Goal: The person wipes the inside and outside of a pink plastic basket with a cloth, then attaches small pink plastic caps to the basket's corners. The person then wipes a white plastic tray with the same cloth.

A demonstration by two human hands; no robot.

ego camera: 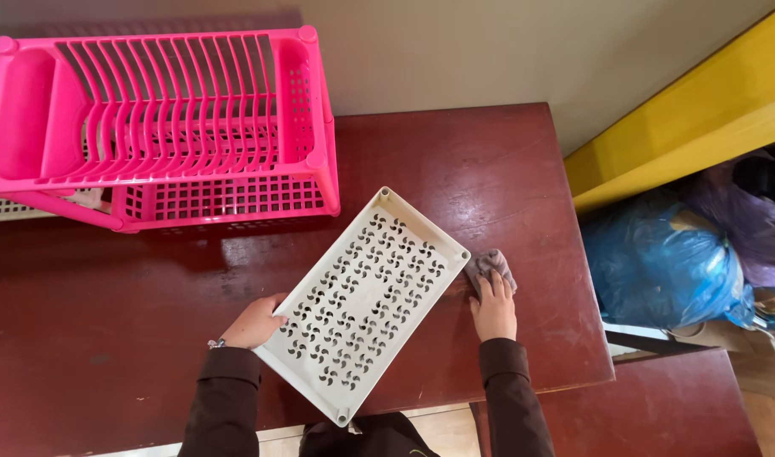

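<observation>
Dark brown sleeves reach up from the bottom edge to a cream perforated tray (362, 305) that lies at a slant on the dark red table (108, 322), one corner jutting just past the table's near edge and the opposite corner pointing toward the wall.

Open tabletop spreads to the left of the tray and in front of the pink dish rack (163, 127), which stands at the back left against the wall. To the right, the table ends soon after the tray, with only a narrow strip of bare wood before the edge. Beyond that edge is a gap, then a lower dark red surface (683, 406).

On the tray's left long edge, the left hand (253, 323) has its grip curled around the rim, fingers tucked underneath out of sight. Just off the tray's right edge, the right hand (494, 309) lies flat, fingers pressed together on a small grey cloth (490, 264) bunched against the table; the cloth sits next to the tray's rim, and I cannot tell if they touch.

Down on the right, a blue plastic bag (658, 267) bulges beneath a yellow ledge (683, 118), with a purple bag (743, 220) beside it.
</observation>
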